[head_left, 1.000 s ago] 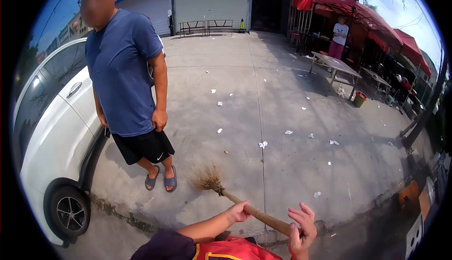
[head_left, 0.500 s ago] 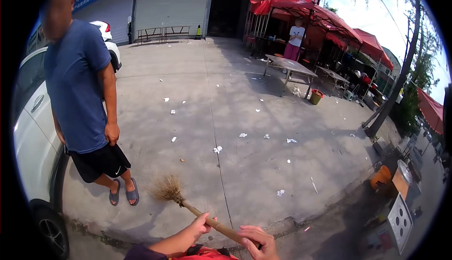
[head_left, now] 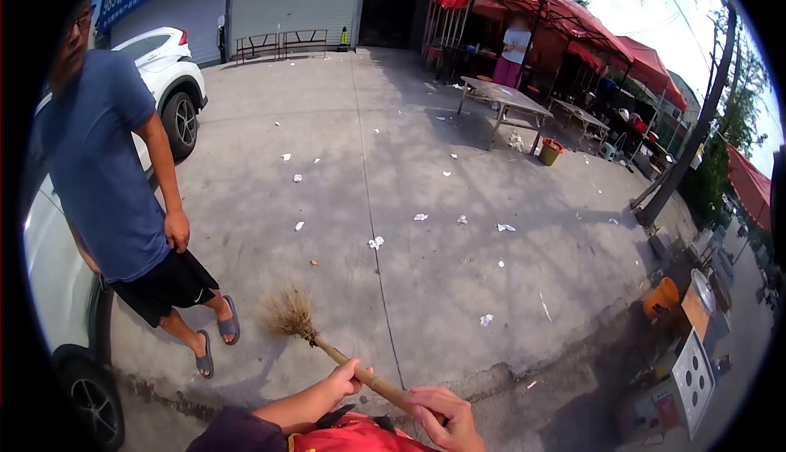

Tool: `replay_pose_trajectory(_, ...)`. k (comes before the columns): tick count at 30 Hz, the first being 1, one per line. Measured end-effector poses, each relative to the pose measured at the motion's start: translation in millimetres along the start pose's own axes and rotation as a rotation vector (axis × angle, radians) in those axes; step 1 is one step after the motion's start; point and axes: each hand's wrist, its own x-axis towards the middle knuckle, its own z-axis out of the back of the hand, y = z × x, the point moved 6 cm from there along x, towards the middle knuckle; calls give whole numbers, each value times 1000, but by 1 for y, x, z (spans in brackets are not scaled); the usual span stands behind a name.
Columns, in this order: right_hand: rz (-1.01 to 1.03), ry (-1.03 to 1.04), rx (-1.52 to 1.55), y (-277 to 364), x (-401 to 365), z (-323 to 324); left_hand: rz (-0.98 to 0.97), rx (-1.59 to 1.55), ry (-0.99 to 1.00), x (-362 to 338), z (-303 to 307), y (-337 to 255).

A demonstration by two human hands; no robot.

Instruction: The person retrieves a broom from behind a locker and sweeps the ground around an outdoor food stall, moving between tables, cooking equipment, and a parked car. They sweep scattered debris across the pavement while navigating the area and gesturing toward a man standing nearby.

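A straw broom (head_left: 332, 352) with a bamboo-like handle slants from my lap toward the left, its frayed bristles at or just above the concrete. My left hand (head_left: 347, 377) is closed around the middle of the handle. Near the handle's end, my right hand (head_left: 446, 415) grips it with the thumb on top. Crumpled white paper (head_left: 376, 242) lies on the pavement (head_left: 426, 288) beyond the broom. More scraps, such as a white tissue (head_left: 486, 320), are scattered to the right.
A person in a blue shirt (head_left: 106, 165) stands at the left beside a white car (head_left: 65, 264). Folding tables (head_left: 508, 100) and a bin (head_left: 550, 152) stand near red canopies, with another person behind. An orange bucket (head_left: 661, 297) and a tree trunk (head_left: 688, 141) are right. A curb (head_left: 483, 377) crosses nearby.
The person in the blue shirt has shifted left and stepped, uncovering more of a second white car. My view has tilted slightly. Both hands keep their hold, and the broom has barely moved.
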Motion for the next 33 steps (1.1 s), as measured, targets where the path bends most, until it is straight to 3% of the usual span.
replay_pose_trajectory(10,-51,64,-34,18,1,5,0,10,-10,-3,-3,3)
replay_pose_trajectory(13,-159,102,210,26,-3,6,20,11,-8,4,3,6)
replay_pose_trajectory(14,-5,75,46,21,-1,8,0,39,-19,3,4,5)
replay_pose_trajectory(17,69,63,0,22,4,15,7,46,-8,12,4,1)
replay_pose_trajectory(21,76,97,-30,14,-3,7,62,58,63,-17,-2,7)
replay_pose_trajectory(27,148,56,-74,20,2,13,-28,113,-40,5,7,1)
replay_pose_trajectory(33,55,94,61,28,8,15,98,12,39,22,9,-2)
